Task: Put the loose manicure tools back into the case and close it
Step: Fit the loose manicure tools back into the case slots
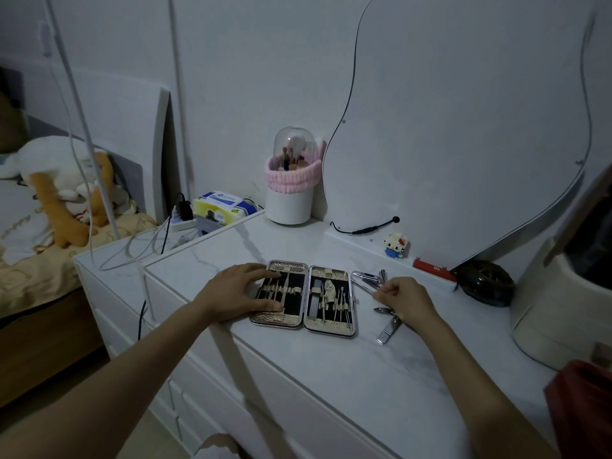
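The manicure case lies open and flat on the white dresser top, with several metal tools strapped into its two black halves. My left hand rests palm down on the case's left half, fingers spread over the straps. My right hand is just right of the case, its fingers pinched on a thin metal tool lying on the top. Loose nail clippers lie behind that hand. A small nipper and a large clipper lie under its wrist side.
A white brush holder with a clear dome and pink band stands at the back. A wavy mirror leans on the wall, with a block figure, a red item and a dark round object in front.
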